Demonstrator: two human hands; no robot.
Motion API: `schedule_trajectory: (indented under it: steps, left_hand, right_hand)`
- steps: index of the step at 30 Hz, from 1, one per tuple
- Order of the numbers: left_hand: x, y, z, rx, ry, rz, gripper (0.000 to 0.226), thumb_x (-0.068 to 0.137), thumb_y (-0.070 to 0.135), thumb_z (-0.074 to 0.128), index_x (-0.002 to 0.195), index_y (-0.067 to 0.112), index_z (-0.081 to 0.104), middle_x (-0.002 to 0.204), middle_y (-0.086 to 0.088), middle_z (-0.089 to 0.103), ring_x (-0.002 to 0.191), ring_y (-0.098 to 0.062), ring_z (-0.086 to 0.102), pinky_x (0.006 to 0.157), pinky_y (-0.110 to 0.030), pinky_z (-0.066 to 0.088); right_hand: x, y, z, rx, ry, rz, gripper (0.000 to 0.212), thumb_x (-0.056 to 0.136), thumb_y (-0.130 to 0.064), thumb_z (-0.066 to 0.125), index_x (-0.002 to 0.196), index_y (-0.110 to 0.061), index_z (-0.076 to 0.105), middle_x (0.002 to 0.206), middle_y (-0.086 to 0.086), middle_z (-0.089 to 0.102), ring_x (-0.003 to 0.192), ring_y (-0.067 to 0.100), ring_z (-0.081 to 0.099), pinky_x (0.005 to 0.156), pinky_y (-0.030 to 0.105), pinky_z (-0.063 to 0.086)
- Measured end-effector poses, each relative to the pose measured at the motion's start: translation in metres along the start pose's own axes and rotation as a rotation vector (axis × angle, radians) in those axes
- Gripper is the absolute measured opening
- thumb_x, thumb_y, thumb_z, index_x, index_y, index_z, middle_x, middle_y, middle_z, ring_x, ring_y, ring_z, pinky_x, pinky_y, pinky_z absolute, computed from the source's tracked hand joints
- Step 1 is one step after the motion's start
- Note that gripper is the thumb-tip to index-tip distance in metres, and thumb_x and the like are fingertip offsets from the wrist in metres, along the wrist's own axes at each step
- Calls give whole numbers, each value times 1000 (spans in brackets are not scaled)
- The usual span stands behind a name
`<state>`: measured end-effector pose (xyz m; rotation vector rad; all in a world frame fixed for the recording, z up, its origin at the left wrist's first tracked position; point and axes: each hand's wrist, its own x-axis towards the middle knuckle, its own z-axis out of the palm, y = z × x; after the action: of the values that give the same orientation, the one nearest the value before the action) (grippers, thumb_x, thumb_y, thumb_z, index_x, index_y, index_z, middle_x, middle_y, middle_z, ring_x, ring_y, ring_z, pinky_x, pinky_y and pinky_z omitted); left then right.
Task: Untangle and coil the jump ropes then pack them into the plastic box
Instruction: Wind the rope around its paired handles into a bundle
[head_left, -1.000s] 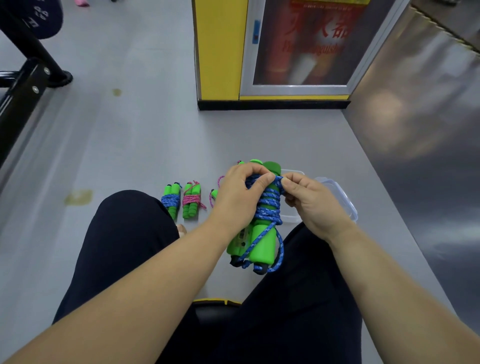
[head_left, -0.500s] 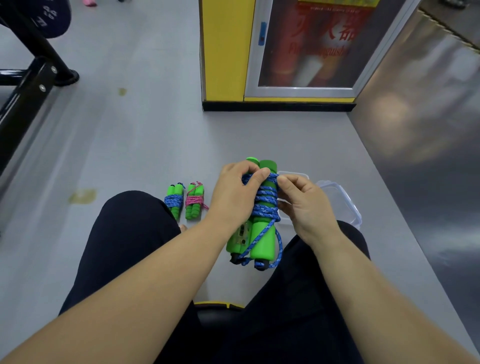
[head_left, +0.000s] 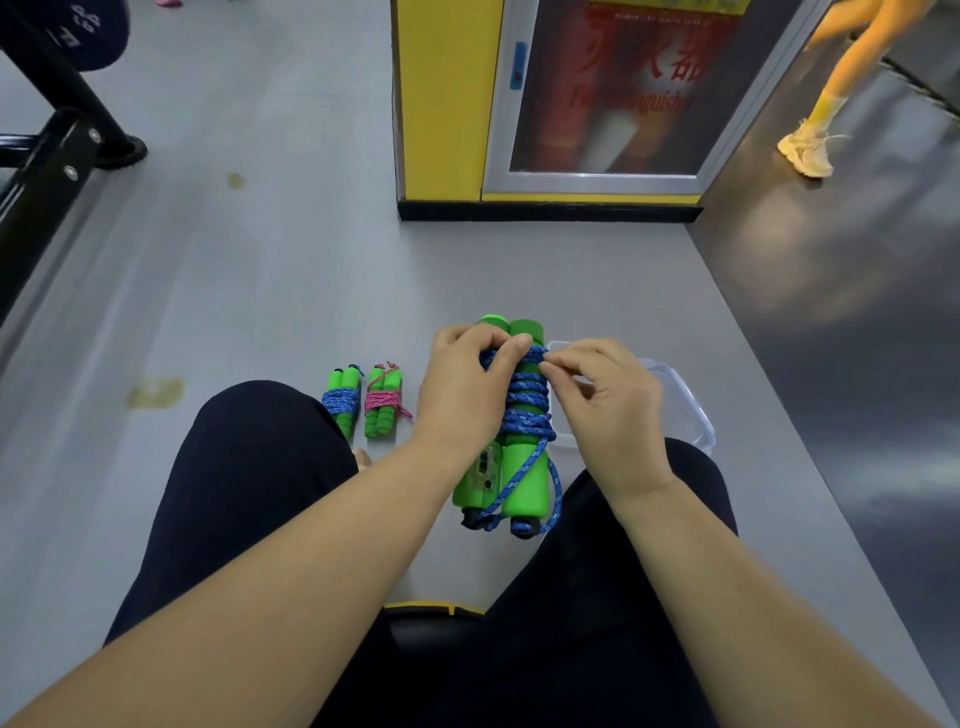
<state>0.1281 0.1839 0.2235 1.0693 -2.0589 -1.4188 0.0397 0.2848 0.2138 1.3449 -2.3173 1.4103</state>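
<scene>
Mostly hidden behind right hand (head_left: 608, 410): plastic box (head_left: 691, 415); cabinet lettering (head_left: 639, 67) blurred.

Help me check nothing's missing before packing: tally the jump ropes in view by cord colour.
Blue cord: 2 (held rope, held by left hand and right hand; blue bundle on the floor)
Pink cord: 1 (pink bundle on the floor)
Total: 3

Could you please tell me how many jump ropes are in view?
3: the blue rope held by left hand and right hand; a blue bundle on the floor; a pink bundle right of it. More may hide behind the hands.
</scene>
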Motion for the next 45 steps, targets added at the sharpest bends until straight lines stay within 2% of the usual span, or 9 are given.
schedule_trajectory:
  steps: [2,5,10,17,27,33,37,40,45]
  left_hand:
    - [-1,3,0,-2,-2,1,18,92,39,53,87,24,63,116,2,49,83,13,46,65,8,27]
    - [-5,3,-1,9,-14,-4,19,92,39,53,88,23,63,119,3,46,88,0,46,65,-2,29]
    - [-10,-1,-3,24,-50,-10,22,93,36,53,89,18,65,120,1,46,87,2,44,64,-1,27]
    - [-6,4,-8,45,-90,3,22,94,34,52,86,17,63,119,-5,47,84,7,44,66,3,26]
    - [-9,-1,-2,78,-113,-4,26,93,35,52,89,13,66,120,-1,42,97,-7,48,86,-17,33]
    - [-14,-3,6,23,-171,-7,11,93,27,55,90,20,63,125,0,42,120,-13,45,101,-29,38]
    - [-13,-3,2,-74,-183,20,19,89,16,58,104,28,58,124,3,42,123,-11,43,109,-29,33]
    - [-12,-5,-3,-126,-149,46,26,88,12,59,105,32,56,118,7,45,117,-10,48,107,-34,36]
    - [-14,-12,-2,-272,-143,-23,39,82,21,65,115,36,51,119,7,56,108,-20,60,96,-43,49]
  right_hand:
    - [-2,-1,1,-6,6,21,12,83,-10,63,89,-3,72,86,6,64,79,9,59,72,28,54]
    - [-3,-3,0,25,-31,62,8,82,-6,66,86,-4,72,85,4,62,80,3,56,71,14,50]
    - [5,2,-10,22,-208,84,3,79,-9,71,81,-7,71,80,-12,55,83,-9,52,73,18,49]
    - [-2,-6,-4,105,-130,51,12,80,-7,70,91,-5,74,89,-3,57,89,-9,54,70,10,49]
    - [23,-15,-17,-245,-419,-105,8,76,-16,71,74,-8,69,80,4,59,69,18,52,61,37,47]
    - [32,-10,-22,-423,-560,-163,10,76,-17,66,75,-7,65,75,-1,48,72,20,47,59,32,35]
    - [29,-2,-21,-351,-423,-173,10,75,-13,63,77,-6,70,75,6,64,66,23,59,59,24,40]
    - [26,4,-16,-285,-396,-170,14,74,-12,63,82,-6,74,77,7,68,66,23,63,62,26,47]
    - [34,4,-17,-295,-555,-49,11,86,-13,62,93,-7,68,85,1,56,75,10,45,72,20,37]
